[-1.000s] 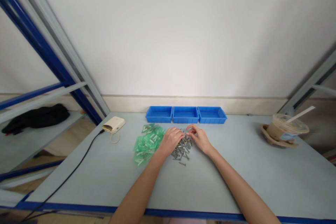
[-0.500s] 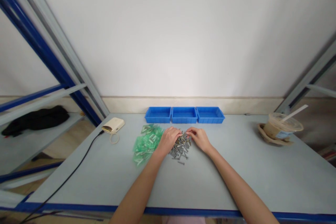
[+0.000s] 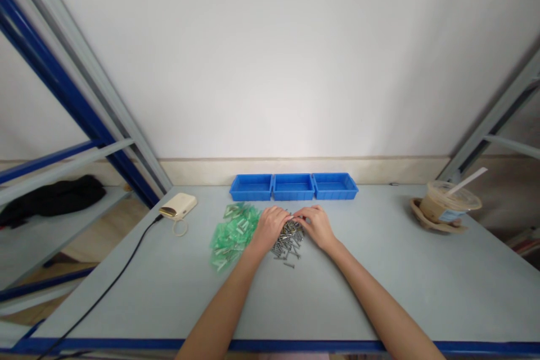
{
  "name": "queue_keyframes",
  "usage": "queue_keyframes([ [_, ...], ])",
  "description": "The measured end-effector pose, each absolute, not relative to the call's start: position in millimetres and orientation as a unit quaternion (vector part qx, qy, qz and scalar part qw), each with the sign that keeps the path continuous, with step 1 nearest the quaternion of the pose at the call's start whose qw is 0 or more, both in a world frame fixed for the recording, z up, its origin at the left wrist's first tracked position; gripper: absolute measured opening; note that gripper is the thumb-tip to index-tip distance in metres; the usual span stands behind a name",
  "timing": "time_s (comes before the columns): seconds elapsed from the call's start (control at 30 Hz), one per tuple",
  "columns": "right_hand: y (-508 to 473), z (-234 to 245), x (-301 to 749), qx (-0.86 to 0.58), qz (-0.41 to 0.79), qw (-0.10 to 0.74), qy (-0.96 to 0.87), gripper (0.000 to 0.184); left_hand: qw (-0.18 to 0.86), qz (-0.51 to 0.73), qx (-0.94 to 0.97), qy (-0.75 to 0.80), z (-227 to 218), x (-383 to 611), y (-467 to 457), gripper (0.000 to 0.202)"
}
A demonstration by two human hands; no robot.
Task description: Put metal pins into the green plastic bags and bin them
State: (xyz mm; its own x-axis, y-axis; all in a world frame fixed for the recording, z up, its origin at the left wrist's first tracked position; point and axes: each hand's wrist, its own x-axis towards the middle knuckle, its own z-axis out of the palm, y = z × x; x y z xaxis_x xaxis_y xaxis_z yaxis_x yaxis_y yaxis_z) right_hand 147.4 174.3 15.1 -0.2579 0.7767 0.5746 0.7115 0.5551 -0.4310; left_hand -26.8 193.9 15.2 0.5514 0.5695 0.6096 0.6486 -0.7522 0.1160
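My left hand (image 3: 271,227) is over the upper left of a pile of metal screws (image 3: 287,246), its thumb and fingers pinched together. From the right, my right hand (image 3: 318,226) reaches in, also closed in a pinch, and its fingertips meet those of my left hand above the pile. Something small and whitish shows between the fingertips, too small to name. Beside my left hand lie green-tinted clear plastic bags (image 3: 234,234) with white and pale pieces inside. Part of the screw pile is hidden under my hands.
Three shallow blue bins (image 3: 293,194) stand in a row behind the hands, near the wall. At left are a cream-coloured device (image 3: 179,205) with a loop and a black cable (image 3: 120,273). A drink cup (image 3: 442,202) with a straw sits in a cardboard holder (image 3: 439,226) at right.
My right hand has moved left, closing the gap so its fingertips meet my left hand's. My left hand stays over the screws. The camera view has shifted slightly.
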Motion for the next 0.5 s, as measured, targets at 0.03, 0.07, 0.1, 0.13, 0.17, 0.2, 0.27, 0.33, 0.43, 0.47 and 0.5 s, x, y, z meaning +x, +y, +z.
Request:
queue_keyframes([
  [0.03, 173.6, 15.8, 148.0, -0.472, 0.022, 0.381, -0.795, 0.019, 0.061, -0.325, -0.877, -0.348, 15.2, -26.1, 193.4, 0.031],
  [0.07, 173.1, 16.3, 148.6, -0.474, 0.007, 0.374, -0.797, 0.021, 0.059, -0.331, -0.875, -0.348, 15.0, -25.5, 193.0, 0.029],
  [0.1, 172.9, 16.6, 149.2, -0.477, -0.005, 0.368, -0.798, 0.022, 0.056, -0.338, -0.873, -0.348, 14.8, -25.1, 192.6, 0.027],
  [0.13, 173.0, 16.6, 149.7, -0.481, -0.013, 0.359, -0.8, 0.023, 0.053, -0.344, -0.871, -0.346, 14.5, -24.8, 192.3, 0.025],
  [0.17, 173.3, 16.5, 150.2, -0.484, -0.019, 0.349, -0.803, 0.023, 0.052, -0.347, -0.871, -0.344, 14.3, -24.7, 192.2, 0.024],
  [0.2, 173.7, 16.2, 150.5, -0.486, -0.026, 0.336, -0.806, 0.023, 0.054, -0.346, -0.872, -0.343, 14.1, -24.8, 192.3, 0.023],
  [0.27, 174.5, 15.3, 150.8, -0.489, -0.051, 0.309, -0.814, 0.021, 0.068, -0.33, -0.879, -0.337, 13.8, -24.9, 193.1, 0.025],
  [0.33, 174.5, 14.3, 150.6, -0.486, -0.089, 0.289, -0.82, 0.023, 0.083, -0.318, -0.883, -0.335, 13.2, -24.9, 194.4, 0.026],
  [0.43, 173.0, 14.0, 150.6, -0.474, -0.131, 0.277, -0.825, 0.022, 0.092, -0.321, -0.878, -0.344, 11.9, -24.0, 196.2, 0.025],
  [0.47, 172.3, 14.3, 150.8, -0.472, -0.135, 0.275, -0.827, 0.021, 0.09, -0.323, -0.876, -0.347, 11.5, -23.6, 196.4, 0.025],
  [0.5, 171.8, 14.8, 151.1, -0.473, -0.134, 0.274, -0.827, 0.021, 0.087, -0.326, -0.874, -0.349, 11.2, -23.3, 196.4, 0.024],
])
